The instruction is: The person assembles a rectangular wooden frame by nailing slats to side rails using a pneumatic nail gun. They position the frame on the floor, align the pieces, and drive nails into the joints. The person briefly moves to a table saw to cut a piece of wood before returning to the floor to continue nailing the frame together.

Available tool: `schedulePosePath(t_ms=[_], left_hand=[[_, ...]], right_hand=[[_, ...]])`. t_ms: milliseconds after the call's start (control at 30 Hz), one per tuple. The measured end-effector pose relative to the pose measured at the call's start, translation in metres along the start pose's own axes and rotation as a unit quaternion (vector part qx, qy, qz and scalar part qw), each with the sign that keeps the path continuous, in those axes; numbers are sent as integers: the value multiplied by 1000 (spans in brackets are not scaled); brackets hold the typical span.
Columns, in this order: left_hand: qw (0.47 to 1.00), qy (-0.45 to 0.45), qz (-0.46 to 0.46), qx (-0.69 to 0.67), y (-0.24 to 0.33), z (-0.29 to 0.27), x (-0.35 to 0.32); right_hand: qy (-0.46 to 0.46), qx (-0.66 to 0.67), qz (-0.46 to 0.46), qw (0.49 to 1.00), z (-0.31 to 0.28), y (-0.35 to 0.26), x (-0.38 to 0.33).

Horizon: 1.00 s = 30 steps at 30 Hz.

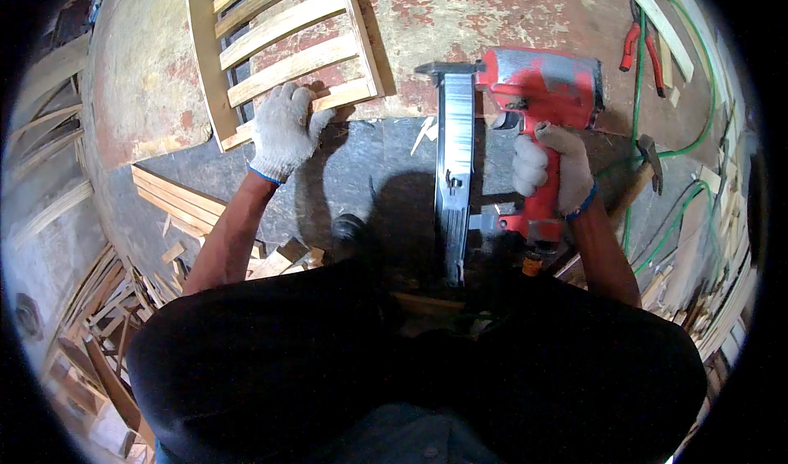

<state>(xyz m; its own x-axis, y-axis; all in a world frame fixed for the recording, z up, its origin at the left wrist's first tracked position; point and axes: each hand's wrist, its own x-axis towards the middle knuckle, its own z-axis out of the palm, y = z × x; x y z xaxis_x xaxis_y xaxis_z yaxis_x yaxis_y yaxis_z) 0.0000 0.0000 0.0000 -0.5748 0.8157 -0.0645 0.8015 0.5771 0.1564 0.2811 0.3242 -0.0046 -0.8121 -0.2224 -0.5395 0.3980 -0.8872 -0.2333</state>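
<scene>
My left hand, in a white knit glove, rests on the near end of a slatted wooden chair-back frame lying on a worn reddish workbench. My right hand, also gloved, grips the handle of a red pneumatic nail gun. The gun's long grey magazine runs toward me. Its nose sits at the bench edge, just right of the frame's corner.
Red-handled pliers and a green air hose lie at the right. A hammer rests near my right wrist. Wooden slats and offcuts are piled on the left and around the floor.
</scene>
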Motion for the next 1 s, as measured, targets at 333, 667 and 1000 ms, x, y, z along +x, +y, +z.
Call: schedulePosePath(t_ms=[333,667,1000], left_hand=[[998,56,27,-15,-2,7,3],[999,36,19,-3,-2,6,0],[999,38,26,23,-7,7,-2]], right_hand=[[-14,-53,58,997,1,-4,27],[3,-36,112,993,4,-3,44],[-32,-27,63,997,-16,-1,41]])
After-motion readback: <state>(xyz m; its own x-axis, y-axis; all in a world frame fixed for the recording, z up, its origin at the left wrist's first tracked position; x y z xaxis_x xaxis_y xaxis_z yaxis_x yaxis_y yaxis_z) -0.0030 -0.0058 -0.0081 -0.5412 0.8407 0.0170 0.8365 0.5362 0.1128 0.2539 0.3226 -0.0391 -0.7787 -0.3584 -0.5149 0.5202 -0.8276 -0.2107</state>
